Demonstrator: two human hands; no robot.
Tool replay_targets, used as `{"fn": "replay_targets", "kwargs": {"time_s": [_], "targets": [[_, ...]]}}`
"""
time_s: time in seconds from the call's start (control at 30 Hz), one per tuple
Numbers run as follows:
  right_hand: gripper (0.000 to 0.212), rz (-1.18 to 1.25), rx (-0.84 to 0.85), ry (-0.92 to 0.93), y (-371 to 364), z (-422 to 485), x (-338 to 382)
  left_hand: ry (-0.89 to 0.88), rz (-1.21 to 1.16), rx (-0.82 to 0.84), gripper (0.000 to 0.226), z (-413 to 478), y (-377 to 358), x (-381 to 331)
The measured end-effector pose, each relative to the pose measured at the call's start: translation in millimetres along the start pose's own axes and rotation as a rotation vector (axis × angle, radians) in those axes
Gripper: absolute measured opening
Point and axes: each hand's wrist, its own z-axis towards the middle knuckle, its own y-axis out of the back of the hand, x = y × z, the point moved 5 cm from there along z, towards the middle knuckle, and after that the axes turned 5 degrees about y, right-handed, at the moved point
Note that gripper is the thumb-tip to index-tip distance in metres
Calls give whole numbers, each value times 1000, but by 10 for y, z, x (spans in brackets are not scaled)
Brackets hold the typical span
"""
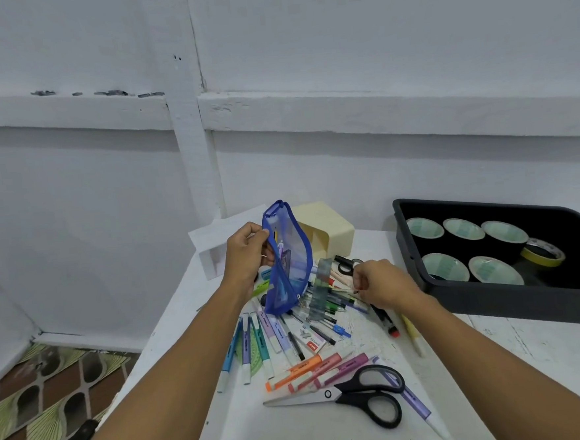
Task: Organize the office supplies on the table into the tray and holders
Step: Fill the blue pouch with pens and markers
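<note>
My left hand (246,253) grips the upper edge of a blue mesh zip pouch (289,261) and holds it up on end above the table; some items show through its mesh. My right hand (382,283) is curled over a heap of pens and markers (325,306) and pinches something small there; what it is I cannot tell. A clear ruler (321,289) leans in the heap. Pastel highlighters (256,342), orange and pink markers (313,371) and large black scissors (359,392) lie nearer me. A cream holder (330,230) stands behind the pouch.
A black tray (514,303) at the right holds several black tape rolls (462,231) and a yellow one (543,255). A white holder (212,256) stands at the table's far left corner. Small black scissors (346,264) lie by the cream holder. The table's left edge drops to patterned floor (43,391).
</note>
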Motion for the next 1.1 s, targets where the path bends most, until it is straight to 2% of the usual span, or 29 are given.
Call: {"fn": "replay_targets", "kwargs": {"time_s": [0.23, 0.4, 0.57, 0.67, 0.73, 0.87, 0.93, 1.1], "targets": [[12, -48, -105, 246, -174, -54, 393, 3, -4, 2, 24, -15, 6, 14], [11, -208, -124, 184, -259, -37, 484, 3, -7, 2, 23, -21, 22, 9], [17, -266, -88, 141, -297, -66, 420, 4, -13, 3, 21, -13, 29, 26], [12, -240, -113, 153, -300, -93, 351, 4, -7, 17, 18, -13, 3, 55], [12, -51, -170, 123, -212, -105, 297, 3, -1, 28, 18, -13, -15, 70], [11, 579, -384, -44, 217, -135, 179, 9, -4, 46, 22, -16, -65, 95], [7, 829, -477, -62, 466, -148, 186, 15, -3, 52, 23, -24, -94, 105], [10, 1074, -713, 17, 1013, -114, 345, 20, -3, 64, 22, -51, -138, 107]]}}
